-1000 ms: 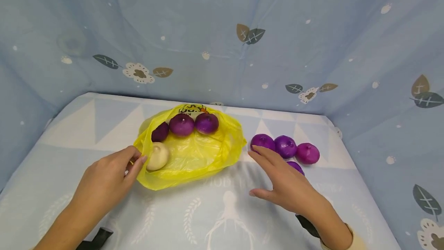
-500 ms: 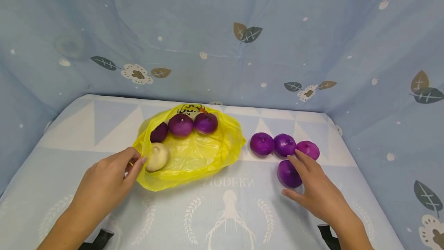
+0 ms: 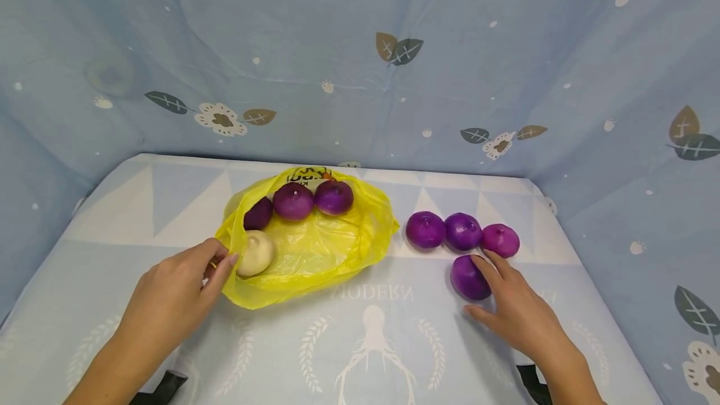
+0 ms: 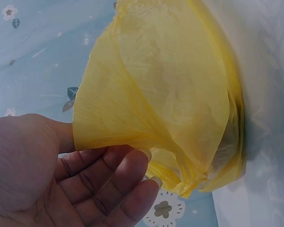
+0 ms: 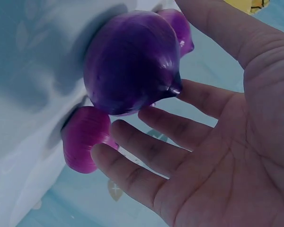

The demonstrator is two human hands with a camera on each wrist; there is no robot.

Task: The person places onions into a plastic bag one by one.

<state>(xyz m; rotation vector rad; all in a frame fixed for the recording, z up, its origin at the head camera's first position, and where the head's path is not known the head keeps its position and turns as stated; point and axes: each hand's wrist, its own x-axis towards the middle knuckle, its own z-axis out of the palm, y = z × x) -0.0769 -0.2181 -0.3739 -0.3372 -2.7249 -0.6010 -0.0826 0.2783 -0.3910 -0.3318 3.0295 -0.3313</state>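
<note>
My left hand (image 3: 169,286) pinches the left rim of a yellow plastic bag (image 3: 320,249), its mouth spread wide. Inside lie several purple onions (image 3: 294,201) and one pale, cream-coloured onion (image 3: 256,254). In the left wrist view the bag's edge (image 4: 104,127) runs between thumb and fingers. At the right, my right hand (image 3: 520,308) is over the near purple onion (image 3: 469,278), with fingers spread and thumb apart. In the right wrist view this onion (image 5: 132,61) sits in front of the fingers, which are nearly straight; whether they touch it I cannot tell.
Behind the near onion, a row holds a purple onion (image 3: 425,230), another purple onion (image 3: 462,232) and a pinker onion (image 3: 500,240). A patterned cloth covers the table (image 3: 371,355). A blue curtain (image 3: 315,30) hangs behind it.
My right hand has moved right and toward me, from beside the row's left onion to the near onion, which now shows. My left hand has stayed at the bag's rim.
</note>
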